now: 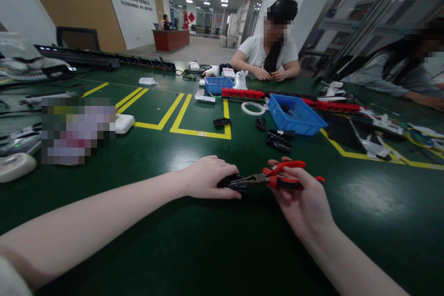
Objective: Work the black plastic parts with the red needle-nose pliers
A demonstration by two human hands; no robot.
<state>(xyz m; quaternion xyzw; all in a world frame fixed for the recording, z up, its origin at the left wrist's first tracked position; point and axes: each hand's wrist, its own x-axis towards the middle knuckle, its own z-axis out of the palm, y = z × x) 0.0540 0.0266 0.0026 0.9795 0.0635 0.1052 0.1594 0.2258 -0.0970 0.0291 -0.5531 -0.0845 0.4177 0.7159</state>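
Observation:
Between the thumb and fingers of my left hand [208, 178] is a small black plastic part [239, 187], low over the green table; the hand hides much of it. My right hand [307, 194] is closed around red-and-black needle-nose pliers [286, 175]. Their metal jaws point left and reach the black part; whether they grip it I cannot tell. Beyond my hands lie more black parts: a bunch [280, 139] of them, a smaller piece [260, 123] and another piece [222, 122] by the yellow tape.
A blue bin [294, 115] holding dark pieces stands beyond my right hand, beside a white tape roll [253, 108]. Further back is a smaller blue bin [218, 85]. A white box [124, 123] lies to the left. A co-worker [267, 55] sits opposite, another person [391, 67] at the right.

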